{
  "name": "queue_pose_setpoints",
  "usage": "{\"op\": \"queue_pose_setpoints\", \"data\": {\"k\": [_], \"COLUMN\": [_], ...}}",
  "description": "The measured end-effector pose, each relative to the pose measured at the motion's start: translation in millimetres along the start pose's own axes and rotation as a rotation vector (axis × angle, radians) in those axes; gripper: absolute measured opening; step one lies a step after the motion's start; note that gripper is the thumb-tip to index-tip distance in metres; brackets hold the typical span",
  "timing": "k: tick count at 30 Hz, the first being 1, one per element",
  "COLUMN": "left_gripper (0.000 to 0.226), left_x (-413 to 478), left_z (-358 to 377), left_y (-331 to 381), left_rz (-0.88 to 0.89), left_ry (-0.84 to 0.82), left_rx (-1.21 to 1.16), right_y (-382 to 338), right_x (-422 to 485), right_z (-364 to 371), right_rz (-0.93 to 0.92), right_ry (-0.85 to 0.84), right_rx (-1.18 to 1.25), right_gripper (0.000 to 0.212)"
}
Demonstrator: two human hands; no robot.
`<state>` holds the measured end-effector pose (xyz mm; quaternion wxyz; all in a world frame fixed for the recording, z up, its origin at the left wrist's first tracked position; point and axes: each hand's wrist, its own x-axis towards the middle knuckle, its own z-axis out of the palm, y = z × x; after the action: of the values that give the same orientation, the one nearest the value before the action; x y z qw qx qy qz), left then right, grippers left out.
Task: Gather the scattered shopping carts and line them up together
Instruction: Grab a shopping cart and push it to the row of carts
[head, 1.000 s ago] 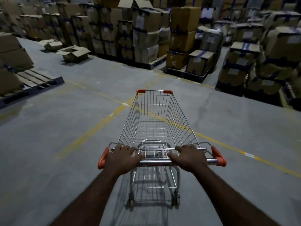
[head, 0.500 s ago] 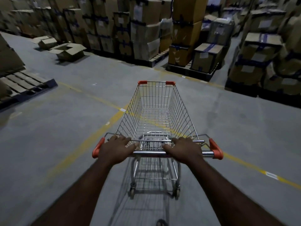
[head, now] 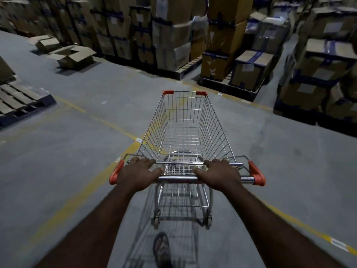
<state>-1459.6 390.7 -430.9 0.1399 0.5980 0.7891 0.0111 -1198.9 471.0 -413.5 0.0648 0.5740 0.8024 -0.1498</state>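
Our left hand (head: 137,174) and right hand (head: 219,174) both grip shopping cart (head: 183,132) handle bar (head: 178,178); stacked boxes (head: 172,31) ahead of us.

The bottom edge cuts off the sandalled foot (head: 161,248) behind the cart (head: 183,136).

Both hands (head: 140,176) (head: 219,175) on shopping cart (head: 183,132) handle, cardboard boxes (head: 173,35) ahead

No text can be read: the pale labels (head: 247,67) on the stacked cardboard boxes (head: 222,41) are too blurred.
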Motion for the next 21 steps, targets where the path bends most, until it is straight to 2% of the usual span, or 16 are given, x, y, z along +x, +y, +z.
{"op": "queue_pose_setpoints", "data": {"k": [6, 13, 17, 21], "left_gripper": [0.067, 0.073, 0.091, 0.088], "left_x": [137, 313, 404, 492], "left_z": [-29, -69, -90, -105], "left_y": [-5, -2, 10, 27], "left_rz": [0.047, 0.105, 0.140, 0.160], "left_ry": [0.035, 0.039, 0.030, 0.025], "left_rx": [0.010, -0.023, -0.020, -0.011], "right_y": [-2, 2, 12, 27], "right_x": [122, 275, 358, 437], "right_z": [-33, -82, -107, -134], "right_rz": [0.028, 0.101, 0.149, 0.183], "right_ry": [0.032, 0.022, 0.033, 0.042], "right_rx": [0.001, 0.020, 0.022, 0.041], "right_gripper": [0.078, 0.080, 0.080, 0.084]}}
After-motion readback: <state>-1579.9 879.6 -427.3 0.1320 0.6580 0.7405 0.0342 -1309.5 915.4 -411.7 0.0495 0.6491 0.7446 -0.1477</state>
